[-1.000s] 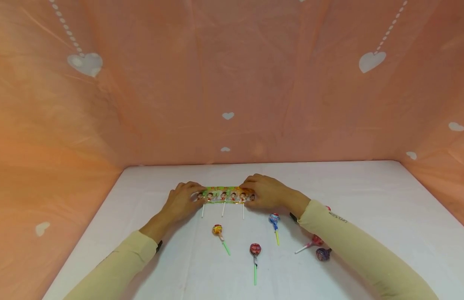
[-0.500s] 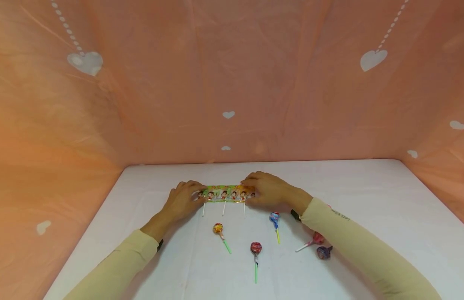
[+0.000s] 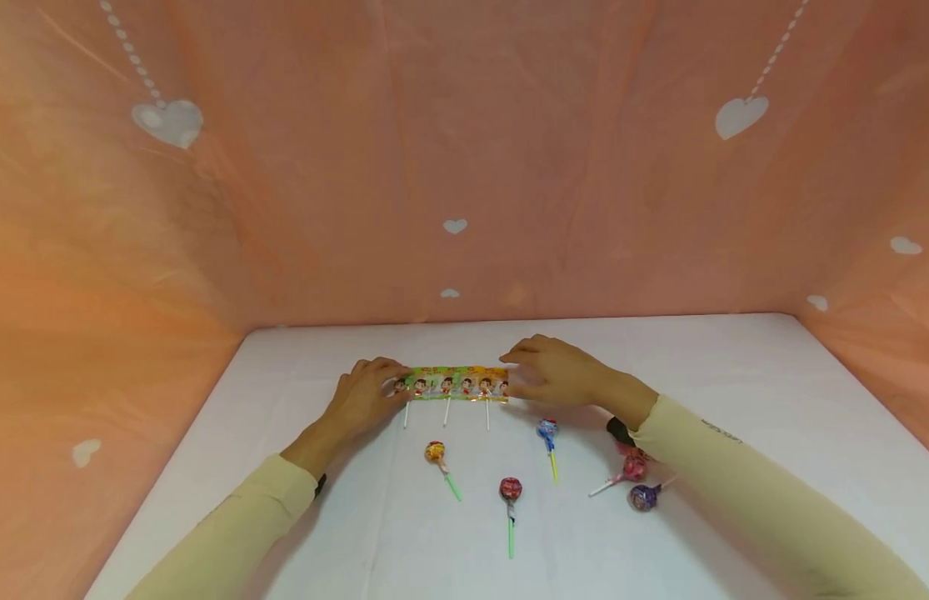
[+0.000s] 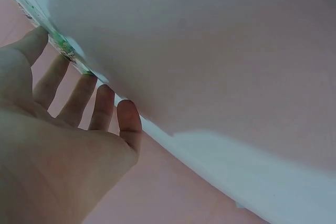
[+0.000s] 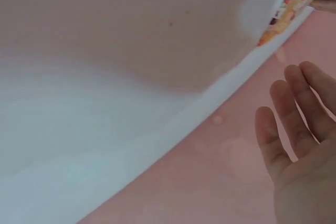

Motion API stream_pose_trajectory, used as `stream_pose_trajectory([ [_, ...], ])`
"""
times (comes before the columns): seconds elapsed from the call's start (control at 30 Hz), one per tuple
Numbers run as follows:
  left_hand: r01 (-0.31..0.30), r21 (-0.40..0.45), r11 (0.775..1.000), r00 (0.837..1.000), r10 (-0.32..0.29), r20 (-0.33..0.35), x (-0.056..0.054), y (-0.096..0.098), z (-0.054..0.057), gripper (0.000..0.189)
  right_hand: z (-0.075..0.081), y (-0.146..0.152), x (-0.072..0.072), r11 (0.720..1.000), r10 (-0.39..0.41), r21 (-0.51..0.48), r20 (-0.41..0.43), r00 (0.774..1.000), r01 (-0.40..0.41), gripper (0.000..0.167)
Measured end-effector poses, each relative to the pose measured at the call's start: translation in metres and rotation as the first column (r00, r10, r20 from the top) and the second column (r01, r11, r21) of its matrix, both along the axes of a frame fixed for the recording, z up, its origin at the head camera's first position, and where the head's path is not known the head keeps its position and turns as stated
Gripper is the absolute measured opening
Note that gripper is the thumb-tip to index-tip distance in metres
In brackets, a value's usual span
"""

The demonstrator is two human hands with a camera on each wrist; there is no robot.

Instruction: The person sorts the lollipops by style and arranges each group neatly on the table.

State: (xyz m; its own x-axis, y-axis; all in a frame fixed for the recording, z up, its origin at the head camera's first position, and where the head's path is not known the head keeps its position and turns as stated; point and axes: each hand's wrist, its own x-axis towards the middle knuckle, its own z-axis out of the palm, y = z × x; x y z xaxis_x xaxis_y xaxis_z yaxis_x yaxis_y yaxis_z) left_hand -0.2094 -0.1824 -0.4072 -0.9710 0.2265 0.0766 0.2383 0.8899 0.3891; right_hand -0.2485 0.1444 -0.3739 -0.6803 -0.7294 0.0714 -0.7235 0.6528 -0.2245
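My left hand [image 3: 365, 398] holds the left end of a strip of flat wrapped lollipops [image 3: 457, 383], thumb at its near edge and fingers at its far edge. The strip is green on the left and orange on the right, printed with cartoon faces, and three white sticks point toward me. In the left wrist view the fingertips [image 4: 86, 80] meet the wrapper edge. Just beyond the strip's right end, my right hand [image 3: 560, 373] is spread with nothing in it. The right wrist view shows its fingers apart from the strip [image 5: 286, 17].
Nearer me on the white table [image 3: 322, 550] lie a yellow round lollipop [image 3: 435, 452], a red one [image 3: 511, 489] and a blue one [image 3: 547, 429]. A pink lollipop [image 3: 634, 467] and a purple one [image 3: 643, 497] lie by my right sleeve. An orange curtain [image 3: 509, 167] stands behind.
My right hand has let go of the strip's right end and moved slightly right, uncovering that end. My left hand keeps its place.
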Motion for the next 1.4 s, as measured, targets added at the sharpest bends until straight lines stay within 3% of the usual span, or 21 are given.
stream_pose_trajectory([
  [0.23, 0.001, 0.012, 1.000, 1.000, -0.001, 0.000, 0.000, -0.001, 0.000, 0.043, 0.010, 0.025, 0.010, 1.000, 0.018, -0.006, -0.045, 0.999, -0.019, 0.050],
  [0.6, 0.011, 0.014, 1.000, 1.000, -0.011, 0.001, 0.002, -0.001, -0.001, 0.044, -0.001, 0.082, 0.028, 0.999, -0.031, 0.023, -0.010, 0.999, 0.031, 0.041],
  [0.87, 0.015, 0.013, 1.000, 1.000, -0.015, 0.006, 0.002, 0.001, -0.002, 0.042, -0.005, 0.117, 0.055, 0.996, -0.054, -0.074, -0.078, 0.995, 0.048, 0.029],
  [1.1, 0.013, 0.004, 1.000, 1.000, -0.013, 0.003, 0.002, 0.001, -0.002, 0.041, -0.015, 0.136, 0.072, 0.989, -0.011, -0.149, -0.083, 0.996, -0.001, 0.023],
  [1.23, 0.007, 0.010, 1.000, 1.000, -0.007, 0.019, 0.002, 0.002, -0.002, 0.041, -0.019, 0.145, 0.076, 0.985, 0.014, -0.166, -0.150, 0.989, -0.039, 0.027],
  [1.4, -0.004, 0.007, 1.000, 0.999, 0.003, 0.034, 0.003, 0.002, 0.001, 0.042, -0.018, 0.153, 0.077, 0.992, 0.000, -0.122, -0.213, 0.977, -0.027, 0.039],
])
